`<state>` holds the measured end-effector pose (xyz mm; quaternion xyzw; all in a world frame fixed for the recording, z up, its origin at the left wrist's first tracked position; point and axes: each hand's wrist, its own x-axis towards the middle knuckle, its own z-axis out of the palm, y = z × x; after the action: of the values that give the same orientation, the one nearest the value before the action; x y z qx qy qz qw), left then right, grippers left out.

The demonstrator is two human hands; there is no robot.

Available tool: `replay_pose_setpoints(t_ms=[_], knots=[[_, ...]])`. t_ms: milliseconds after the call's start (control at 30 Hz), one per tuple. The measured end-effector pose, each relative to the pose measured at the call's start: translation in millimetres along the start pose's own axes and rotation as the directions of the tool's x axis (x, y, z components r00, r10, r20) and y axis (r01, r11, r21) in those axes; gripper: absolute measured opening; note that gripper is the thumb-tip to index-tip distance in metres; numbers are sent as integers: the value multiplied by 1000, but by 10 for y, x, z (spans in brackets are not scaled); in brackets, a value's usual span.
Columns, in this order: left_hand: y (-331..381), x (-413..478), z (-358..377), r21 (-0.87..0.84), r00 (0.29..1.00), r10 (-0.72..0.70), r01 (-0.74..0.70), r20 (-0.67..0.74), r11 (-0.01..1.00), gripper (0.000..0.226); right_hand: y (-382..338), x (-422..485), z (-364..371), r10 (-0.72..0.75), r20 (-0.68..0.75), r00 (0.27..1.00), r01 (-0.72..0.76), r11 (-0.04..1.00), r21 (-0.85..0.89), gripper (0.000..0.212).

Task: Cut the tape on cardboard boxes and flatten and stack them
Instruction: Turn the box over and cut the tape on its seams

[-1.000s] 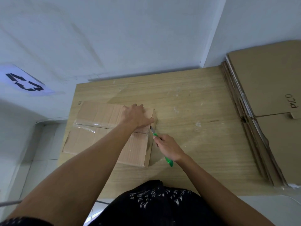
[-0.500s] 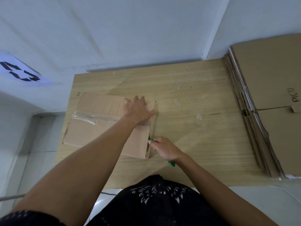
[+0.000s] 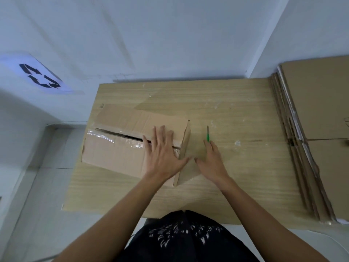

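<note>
Cardboard box (image 3: pixel 117 154), centre-left of frame: our left grip (image 3: pixel 162 154) lies flat, spread-fingered, on its right end. Our right grip (image 3: pixel 211 161), fingers straight, empty, rests just right of it, green cutter (image 3: pixel 208 138) at its fingertips.

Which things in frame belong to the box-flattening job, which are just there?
Job: cardboard box, its clear tape, green cutter, flattened stack, left hand pressing the box, right hand by the cutter.
Lying about: recycling sign, wooden table.

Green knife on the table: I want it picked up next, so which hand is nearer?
Right. The right hand lies open beside the green knife, fingertips at its handle; the left hand rests on the box, farther left.
</note>
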<state>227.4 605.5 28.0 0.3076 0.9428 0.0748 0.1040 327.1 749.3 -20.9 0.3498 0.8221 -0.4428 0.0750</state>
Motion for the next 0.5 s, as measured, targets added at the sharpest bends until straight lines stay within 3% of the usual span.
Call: replay_pose_setpoints(t_ms=[100,167,267,367,433,500], knots=[[-64,-93,53,5,995,-21,21,-99,1000,94,-251,114,-66,-168,-98,981,168,986,-7,74],[-105,-130,71,-24,994,-55,53,-96,998,94,-438,176,-92,-346,-129,929,339,938,-71,77],[-190,-221,94,-97,997,-25,18,-72,995,90,-651,276,-81,-544,110,832,549,778,-305,89],[-389,-308,106,-139,995,83,-90,-58,986,87,-764,348,-10,-524,379,763,646,630,-430,88],[-572,-320,67,-172,991,123,-131,-59,976,88,-759,385,40,-524,408,747,664,570,-484,74],[-731,-305,-6,-177,986,152,-161,-66,971,91,-712,381,112,-578,345,739,665,545,-511,63]])
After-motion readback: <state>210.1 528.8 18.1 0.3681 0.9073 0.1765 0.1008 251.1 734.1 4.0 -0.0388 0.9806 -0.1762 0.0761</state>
